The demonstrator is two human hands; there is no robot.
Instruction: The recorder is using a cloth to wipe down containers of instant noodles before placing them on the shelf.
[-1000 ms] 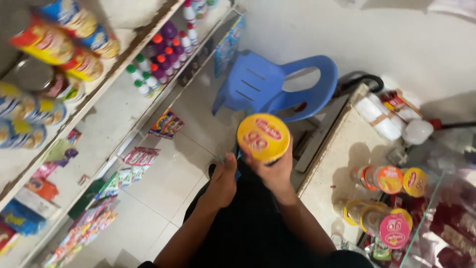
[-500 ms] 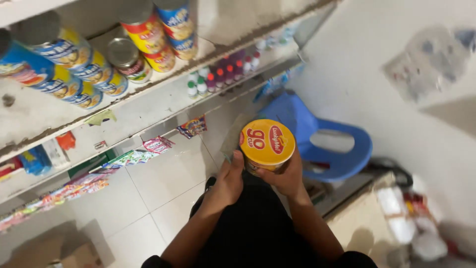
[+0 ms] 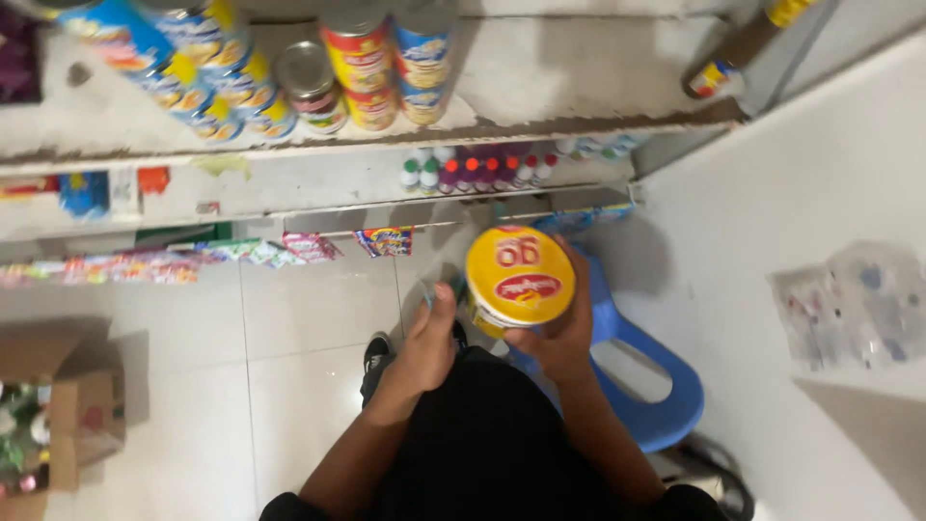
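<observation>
Round yellow-lidded tin (image 3: 519,275) with red oval label, fingers of both hands clamped around it

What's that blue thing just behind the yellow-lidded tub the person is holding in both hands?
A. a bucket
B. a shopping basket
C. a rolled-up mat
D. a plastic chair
D: behind the yellow-lidded tub, held between the left hand and right hand, a blue plastic chair shows its curved seat and a cut-out opening, standing on the white tiled floor.
</observation>
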